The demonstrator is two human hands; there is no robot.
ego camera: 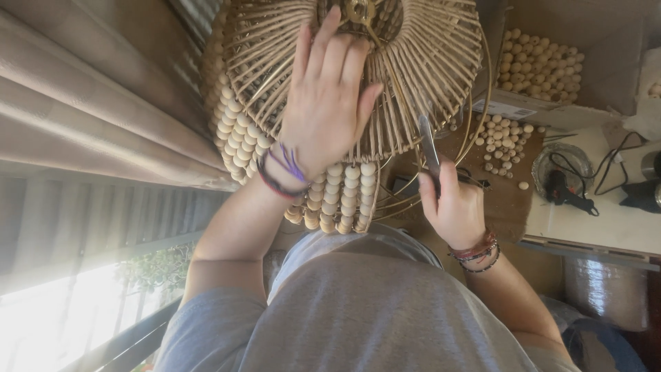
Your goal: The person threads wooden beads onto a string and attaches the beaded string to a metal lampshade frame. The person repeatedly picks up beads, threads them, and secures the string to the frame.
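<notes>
Head view showed the left hand [329, 103] spread flat on the shade [385, 76], right hand [451, 207] gripping pliers [430, 148] at five o'clock, bead rows [337, 196] partly hung, loose beads [502, 141] remaining.

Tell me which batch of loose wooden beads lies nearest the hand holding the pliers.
The beads scattered on the brown board, just above the right hand. The other batch sits farther off inside the cardboard box, heaped rather than spread out.

left hand [329, 103] fingers spread, right hand [454, 207] clenched
</notes>
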